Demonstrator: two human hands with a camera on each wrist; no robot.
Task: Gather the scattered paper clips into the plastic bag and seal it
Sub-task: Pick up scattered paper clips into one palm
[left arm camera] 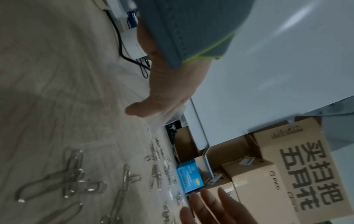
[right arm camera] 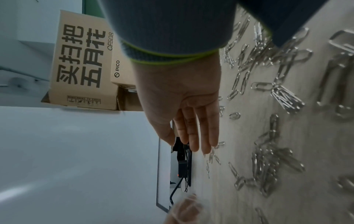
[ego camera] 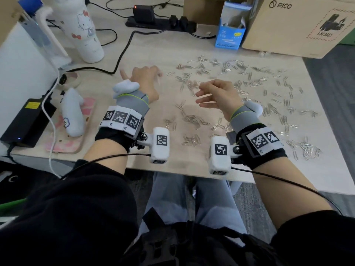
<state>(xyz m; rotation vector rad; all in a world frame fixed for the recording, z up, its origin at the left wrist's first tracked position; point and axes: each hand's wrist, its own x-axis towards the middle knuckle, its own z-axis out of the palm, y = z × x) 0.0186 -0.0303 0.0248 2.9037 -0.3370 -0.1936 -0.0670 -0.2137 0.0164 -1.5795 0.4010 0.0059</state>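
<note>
The fingers [right arm camera: 193, 130] of the right hand [ego camera: 219, 97] are seen stretched out straight and close together, released, with nothing gripped; the palm is turned toward the left hand and the hand is held just above the surface [ego camera: 153, 52], over the near edge of the clips. The left hand [ego camera: 146, 81] is raised beside it, thumb stuck out to the side. A thin, clear, crinkled film is glimpsed at its thumb in the left wrist view, seemingly the plastic bag [left arm camera: 162, 119], though blur prevents it being made out fully; whether the fingers are curled on it cannot be told.

The paper clips [ego camera: 240, 89] are spread loose across the right half of the pale wood-grain surface: slim, silver, looped wire, some lying singly, some tangled in small heaps, one heap near the right edge. Both wrists are wrapped in grey knitted cuffs edged in lime, with black bands carrying square printed markers and white blocky cameras.

Further out, a white bottle [ego camera: 84, 29] with cartoon print is stood at the back left, a blue carton [ego camera: 230, 35] and a brown cardboard box [ego camera: 299, 25] at the back right, and a black power strip [ego camera: 159, 23] between them.
</note>
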